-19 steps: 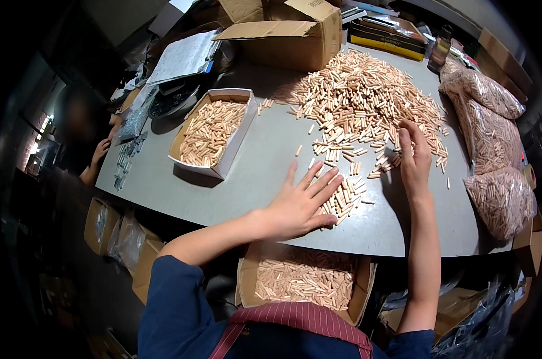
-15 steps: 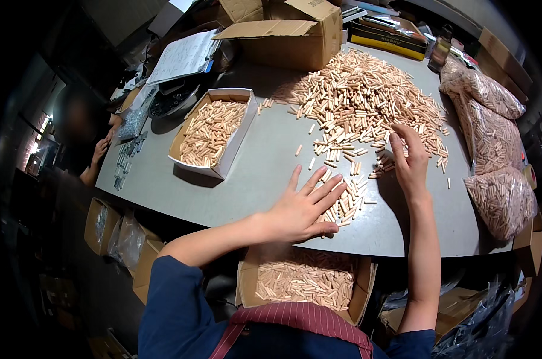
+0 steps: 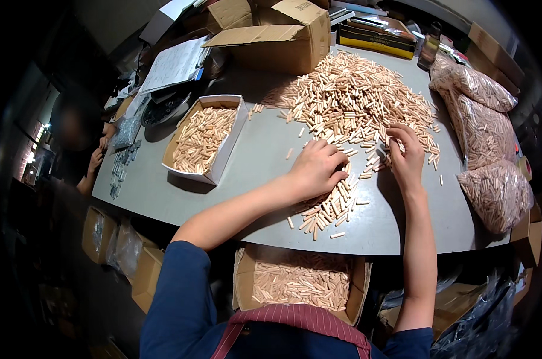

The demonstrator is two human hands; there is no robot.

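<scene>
Short wooden dowels lie in a large heap on the grey table, with a smaller cluster of dowels trailing to its near edge. My left hand rests over the trail between them, fingers bent and thumb apart from them; its palm side is hidden. At the heap's near right side, my right hand is open, its fingers curved and thumb spread, close to some dowels. Below the table edge, a cardboard box in front of me holds many more dowels.
A white-sided carton of dowels stands left of the heap. Clear bags full of dowels line the right edge. An open cardboard box and papers are at the back. Another person's hand is at the far left.
My left hand has moved away from the near edge toward the heap, and its spread fingers have bent. The near dowels it covered now show. My right hand stays almost in place.
</scene>
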